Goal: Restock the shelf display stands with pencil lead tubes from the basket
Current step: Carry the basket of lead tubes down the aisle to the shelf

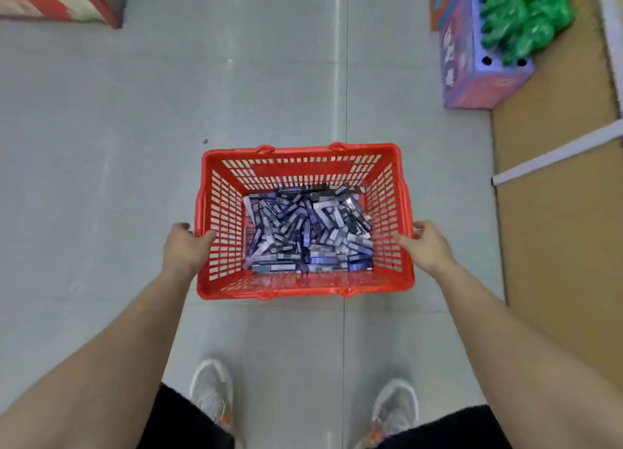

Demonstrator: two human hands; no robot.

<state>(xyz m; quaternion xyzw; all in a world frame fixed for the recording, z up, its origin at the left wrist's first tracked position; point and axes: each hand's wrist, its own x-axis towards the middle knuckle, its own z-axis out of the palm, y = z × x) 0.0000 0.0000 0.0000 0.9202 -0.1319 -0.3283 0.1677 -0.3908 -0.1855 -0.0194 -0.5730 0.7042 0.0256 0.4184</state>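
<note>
A red plastic basket (303, 288) sits in the middle of the view over the grey floor, and I look straight down into it. Its bottom is covered by a loose heap of several dark blue and purple pencil lead tubes (306, 232). My left hand (183, 249) grips the basket's left rim, thumb hooked over the edge. My right hand (426, 246) holds the right rim, thumb inside and fingers outside. No shelf display stand is in view.
A purple carton (472, 77) with green wrapped items (522, 16) stands at the upper right on a brown shelf base (556, 229) with a white rail (556, 155). A red box (57, 0) lies upper left. My shoes (212, 394) stand below the basket.
</note>
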